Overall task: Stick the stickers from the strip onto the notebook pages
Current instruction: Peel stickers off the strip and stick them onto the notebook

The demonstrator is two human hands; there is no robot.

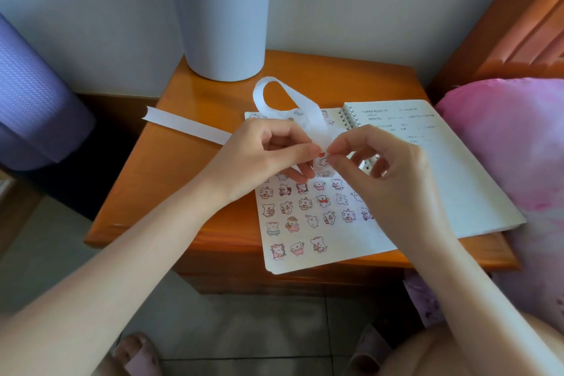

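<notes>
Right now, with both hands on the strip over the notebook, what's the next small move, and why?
Probably peel. The right hand pinches the edge of the sticker at the end of the strip, while the left hand holds the backing, so pulling them apart should free it. The left page has bare space at its lower right.

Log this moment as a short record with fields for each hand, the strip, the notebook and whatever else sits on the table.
left hand: holds the strip above the notebook
right hand: pinches a bear sticker at the strip's end
strip: looped upward, tail lying across the table
notebook: open; one page carries rows of stickers, the other writing
also on table: grey bin, at the back
</notes>
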